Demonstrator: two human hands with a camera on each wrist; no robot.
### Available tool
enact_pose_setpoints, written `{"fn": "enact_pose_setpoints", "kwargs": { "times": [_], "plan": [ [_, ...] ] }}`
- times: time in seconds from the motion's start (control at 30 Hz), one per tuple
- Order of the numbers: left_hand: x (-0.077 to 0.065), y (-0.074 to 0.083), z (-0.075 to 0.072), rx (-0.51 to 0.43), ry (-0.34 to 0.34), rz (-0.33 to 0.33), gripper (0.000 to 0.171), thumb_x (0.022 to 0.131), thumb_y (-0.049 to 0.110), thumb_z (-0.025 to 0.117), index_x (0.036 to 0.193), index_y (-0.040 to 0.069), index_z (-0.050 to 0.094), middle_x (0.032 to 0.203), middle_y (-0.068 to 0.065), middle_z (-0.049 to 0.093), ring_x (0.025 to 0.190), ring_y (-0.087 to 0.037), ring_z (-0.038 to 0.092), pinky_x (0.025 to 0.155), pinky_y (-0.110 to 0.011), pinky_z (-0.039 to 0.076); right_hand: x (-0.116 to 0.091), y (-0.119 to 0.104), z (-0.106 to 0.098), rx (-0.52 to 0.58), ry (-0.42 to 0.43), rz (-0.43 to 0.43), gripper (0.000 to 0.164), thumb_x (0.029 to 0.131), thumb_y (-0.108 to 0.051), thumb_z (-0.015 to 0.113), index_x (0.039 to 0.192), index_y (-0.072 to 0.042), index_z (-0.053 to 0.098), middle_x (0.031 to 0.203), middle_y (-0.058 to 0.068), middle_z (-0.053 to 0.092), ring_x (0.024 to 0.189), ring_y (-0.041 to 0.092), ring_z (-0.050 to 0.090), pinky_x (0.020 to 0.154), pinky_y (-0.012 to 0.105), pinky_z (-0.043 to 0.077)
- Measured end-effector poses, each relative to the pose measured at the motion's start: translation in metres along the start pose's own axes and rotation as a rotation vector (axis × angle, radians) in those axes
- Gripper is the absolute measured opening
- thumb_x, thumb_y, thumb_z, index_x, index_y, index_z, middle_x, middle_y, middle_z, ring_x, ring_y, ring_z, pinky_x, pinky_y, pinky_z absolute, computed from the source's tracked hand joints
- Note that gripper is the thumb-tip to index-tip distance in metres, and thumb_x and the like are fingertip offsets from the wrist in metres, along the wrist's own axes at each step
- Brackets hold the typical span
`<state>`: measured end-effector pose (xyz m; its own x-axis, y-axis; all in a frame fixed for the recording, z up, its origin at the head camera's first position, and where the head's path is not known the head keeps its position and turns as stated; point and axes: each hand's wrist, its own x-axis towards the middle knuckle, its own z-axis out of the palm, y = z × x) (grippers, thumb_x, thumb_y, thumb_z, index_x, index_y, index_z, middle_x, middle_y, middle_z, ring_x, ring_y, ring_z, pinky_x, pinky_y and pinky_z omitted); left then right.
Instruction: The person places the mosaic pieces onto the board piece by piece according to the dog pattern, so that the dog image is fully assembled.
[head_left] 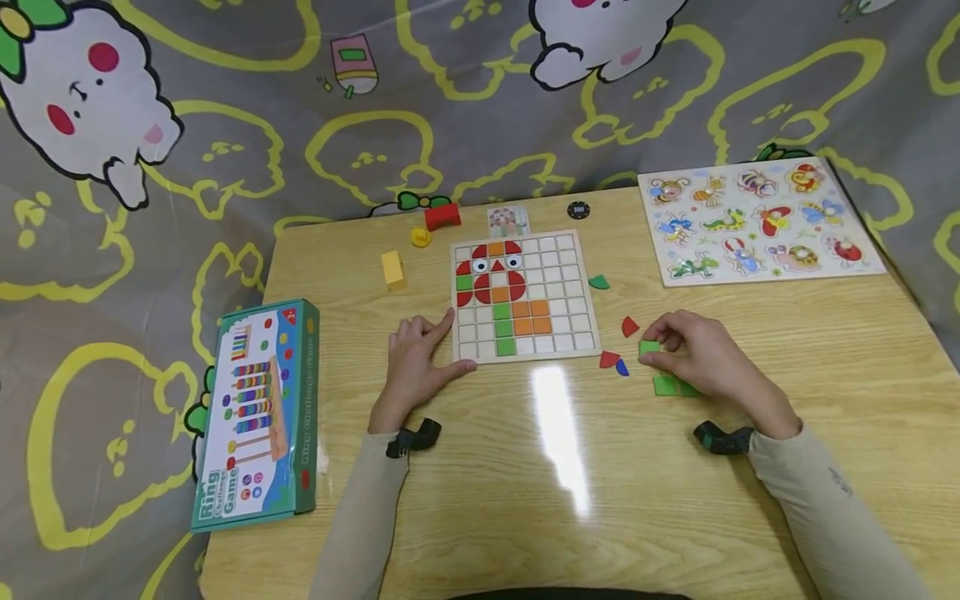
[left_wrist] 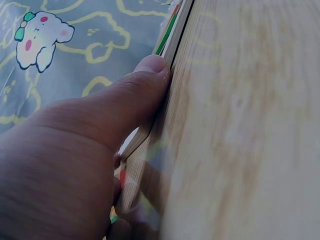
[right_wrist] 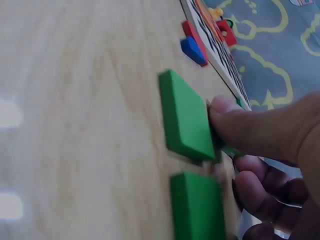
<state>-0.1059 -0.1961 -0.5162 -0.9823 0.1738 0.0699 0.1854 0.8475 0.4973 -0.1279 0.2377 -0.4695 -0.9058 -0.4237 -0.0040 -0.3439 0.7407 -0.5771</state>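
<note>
A square wooden grid board (head_left: 527, 359) lies mid-table, with red, orange and green tiles set in a figure with two eye tiles. At its lower left corner rests my left hand (head_left: 415, 367), thumb along the front edge and index finger at the left edge; the left wrist view shows the thumb (left_wrist: 135, 82) against the board's side (left_wrist: 172, 47). To the board's right, my right hand (head_left: 701, 354) pinches a green square tile (head_left: 648, 347) between thumb and fingers. Just below it on the table lie two more green tiles (head_left: 664, 385), seen close up in the right wrist view (right_wrist: 187, 117).
Red quarter pieces (head_left: 629, 326), a blue piece (head_left: 622, 367) and a green quarter piece (head_left: 598, 282) lie right of the board. Behind stand a pattern card (head_left: 507, 221), a red block (head_left: 442, 216) and a yellow block (head_left: 392, 270). An insect puzzle (head_left: 757, 221) and a game box (head_left: 258, 417) flank them.
</note>
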Motion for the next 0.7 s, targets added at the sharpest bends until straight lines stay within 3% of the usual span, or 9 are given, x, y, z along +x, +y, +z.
{"fn": "enact_pose_setpoints", "kwargs": {
  "times": [0.27,0.37,0.5,0.7],
  "plan": [
    [0.0,-0.002,-0.003,0.005,0.002,-0.012,0.094,0.075,0.072,0.069,0.152,0.029,0.037,0.099,0.0,0.042,0.09,-0.02,0.032,0.08,-0.037,0.023,0.014,0.001,-0.009,0.017,0.019,-0.004,0.025,0.083,-0.028,0.081,0.101,-0.012,0.073,0.086,-0.001,0.065,0.074,0.013,0.055,0.066,0.024,0.043],
    [-0.001,-0.003,-0.004,0.001,0.004,-0.016,0.094,0.075,0.072,0.069,0.152,0.03,0.037,0.099,0.001,0.041,0.09,-0.02,0.032,0.079,-0.037,0.022,0.033,0.0,-0.009,0.037,0.063,0.002,0.025,0.087,-0.024,0.078,0.107,-0.01,0.072,0.089,0.001,0.067,0.076,0.014,0.058,0.066,0.025,0.043],
    [-0.001,-0.003,-0.003,-0.006,0.013,-0.016,0.094,0.075,0.07,0.071,0.152,0.029,0.037,0.097,0.001,0.04,0.088,-0.02,0.031,0.079,-0.037,0.021,0.068,-0.002,-0.006,0.038,0.096,-0.029,0.031,0.088,-0.016,0.075,0.117,-0.005,0.068,0.096,0.009,0.068,0.081,0.021,0.062,0.072,0.035,0.046],
    [0.0,0.0,-0.001,-0.009,0.006,0.003,0.094,0.075,0.069,0.072,0.152,0.029,0.037,0.097,0.001,0.041,0.089,-0.019,0.032,0.079,-0.037,0.022,0.103,-0.005,0.002,0.001,0.021,0.036,0.037,0.088,-0.022,0.075,0.119,-0.003,0.066,0.102,0.015,0.064,0.085,0.026,0.061,0.076,0.043,0.046]
  ]
}}
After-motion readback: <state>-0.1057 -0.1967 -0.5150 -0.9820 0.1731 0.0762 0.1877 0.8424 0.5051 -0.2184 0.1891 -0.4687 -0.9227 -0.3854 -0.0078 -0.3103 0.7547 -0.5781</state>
